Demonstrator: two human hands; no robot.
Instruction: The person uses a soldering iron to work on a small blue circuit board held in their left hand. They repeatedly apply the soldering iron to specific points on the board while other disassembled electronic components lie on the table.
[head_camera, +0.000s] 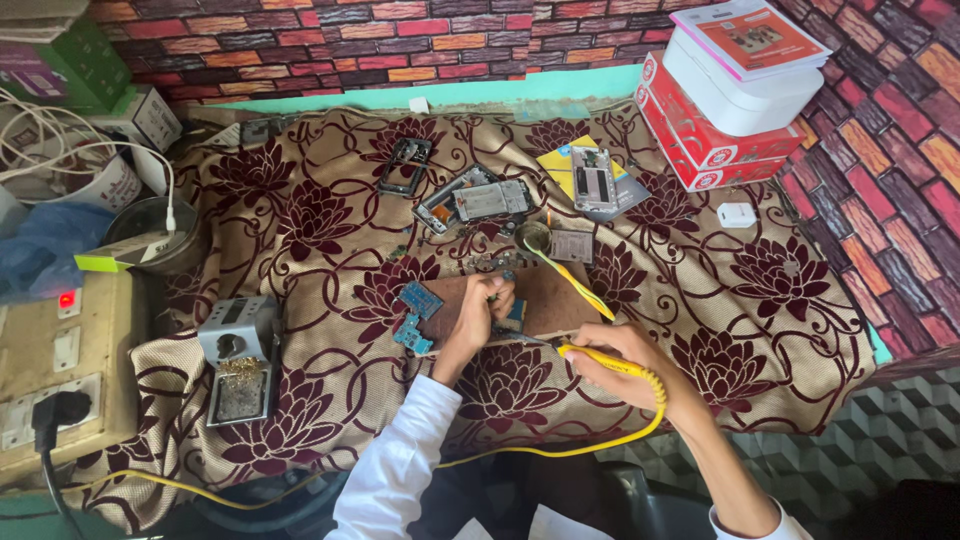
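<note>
**Hands at work on a small circuit board**

Left hand (487, 300) pinched a small circuit board (510, 312) on the brown wooden block (545, 300), fingers pressed together. Right hand (610, 350), just beside the block, was closed around a yellow soldering iron (600, 358). The board looked light, stiff and fragile; holding it by the edges seemed safest.

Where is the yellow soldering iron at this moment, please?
In the head view, the yellow soldering iron is in the right hand, right of centre, its tip beside the left hand on the wooden board.
</note>
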